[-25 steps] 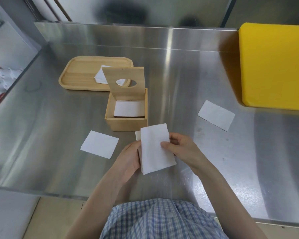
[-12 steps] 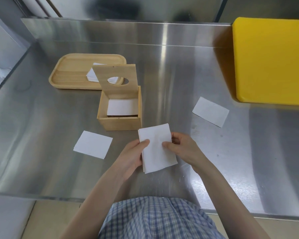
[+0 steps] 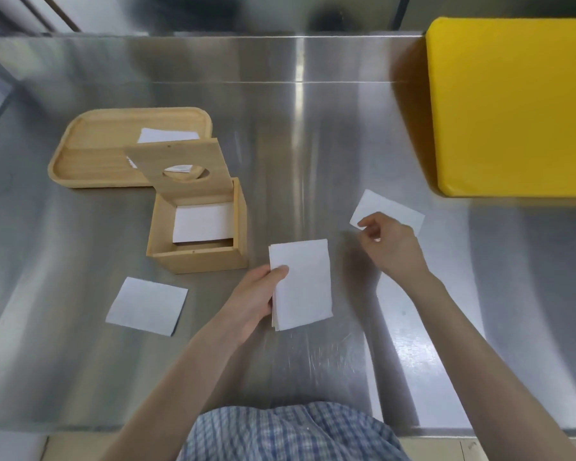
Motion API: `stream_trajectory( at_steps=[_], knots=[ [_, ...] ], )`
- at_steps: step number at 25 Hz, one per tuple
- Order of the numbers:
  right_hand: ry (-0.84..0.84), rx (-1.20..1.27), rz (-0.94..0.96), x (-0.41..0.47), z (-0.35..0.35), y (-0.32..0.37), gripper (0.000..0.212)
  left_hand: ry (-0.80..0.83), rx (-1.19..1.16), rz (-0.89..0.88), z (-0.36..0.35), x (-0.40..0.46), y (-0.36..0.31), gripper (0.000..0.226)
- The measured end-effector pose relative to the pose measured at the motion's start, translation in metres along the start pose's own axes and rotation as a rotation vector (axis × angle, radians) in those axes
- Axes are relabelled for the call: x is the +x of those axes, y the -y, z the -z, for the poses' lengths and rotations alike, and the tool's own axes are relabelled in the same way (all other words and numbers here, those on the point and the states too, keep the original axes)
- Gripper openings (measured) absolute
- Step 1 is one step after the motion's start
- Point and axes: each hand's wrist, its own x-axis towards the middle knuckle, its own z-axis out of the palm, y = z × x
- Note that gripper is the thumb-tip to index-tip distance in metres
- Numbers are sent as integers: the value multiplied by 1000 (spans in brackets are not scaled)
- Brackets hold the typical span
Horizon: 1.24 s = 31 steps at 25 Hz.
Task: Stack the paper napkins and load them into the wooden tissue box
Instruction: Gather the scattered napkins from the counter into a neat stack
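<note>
My left hand (image 3: pixel 253 294) grips a small stack of white napkins (image 3: pixel 303 284) by its left edge, just above the steel counter. My right hand (image 3: pixel 391 247) has reached to the right, and its curled fingertips are at the near-left corner of a single napkin (image 3: pixel 396 207) that lies flat on the counter. The thumb and forefinger are apart. The wooden tissue box (image 3: pixel 197 257) stands left of the stack with its holed lid (image 3: pixel 183 164) raised, and white napkins (image 3: pixel 202 222) lie inside it. Another loose napkin (image 3: pixel 147 306) lies in front of the box.
A wooden tray (image 3: pixel 94 151) holding a napkin (image 3: pixel 167 136) sits behind the box. A large yellow block (image 3: pixel 512 108) fills the back right. The counter's front edge (image 3: pixel 80 427) runs close to my body, and a steel back wall rises at the rear.
My right hand has let go of the stack and moved right to the single napkin. My left hand now holds the stack alone. The view has shifted.
</note>
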Motion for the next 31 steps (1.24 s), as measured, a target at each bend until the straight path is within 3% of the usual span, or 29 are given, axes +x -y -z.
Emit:
stream_trajectory(
  at_steps=[6, 15, 24, 31],
  knots=[
    [-35, -342, -23, 45, -1, -16, 56, 50, -24, 34, -11, 18, -13, 22],
    [54, -394, -76, 62, -2, -19, 54, 60, -29, 48, -12, 19, -10, 26],
    [-36, -156, -27, 19, -7, 0, 26, 79, -48, -13, -2, 7, -2, 28],
    [28, 236, 44, -50, 0, 23, 25, 98, -56, -62, 16, -20, 13, 27]
  ],
)
